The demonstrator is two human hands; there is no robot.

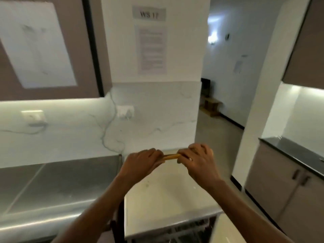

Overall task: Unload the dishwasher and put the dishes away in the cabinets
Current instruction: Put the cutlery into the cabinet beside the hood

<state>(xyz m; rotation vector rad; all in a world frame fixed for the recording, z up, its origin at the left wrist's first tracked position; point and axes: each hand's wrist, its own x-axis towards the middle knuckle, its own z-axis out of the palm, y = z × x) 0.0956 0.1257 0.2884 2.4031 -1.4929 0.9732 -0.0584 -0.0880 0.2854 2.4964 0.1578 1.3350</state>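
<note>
Both my hands meet above the white countertop (166,199), close together and a little above its surface. Between them runs a thin wooden, yellow-brown utensil (172,156), lying roughly level. My left hand (142,163) grips its left end and my right hand (196,160) is closed around its right end, so only the short middle stretch shows. What kind of utensil it is I cannot tell. Below the counter's front edge the open dishwasher (177,230) shows part of its wire rack. A brown upper cabinet (52,50) hangs at the upper left.
A steel worktop (52,186) lies left of the white counter. The marble backsplash (87,130) carries two wall sockets. A white pillar with posted papers (151,42) stands behind the hands. To the right are a corridor and a dark-topped base cabinet (287,186).
</note>
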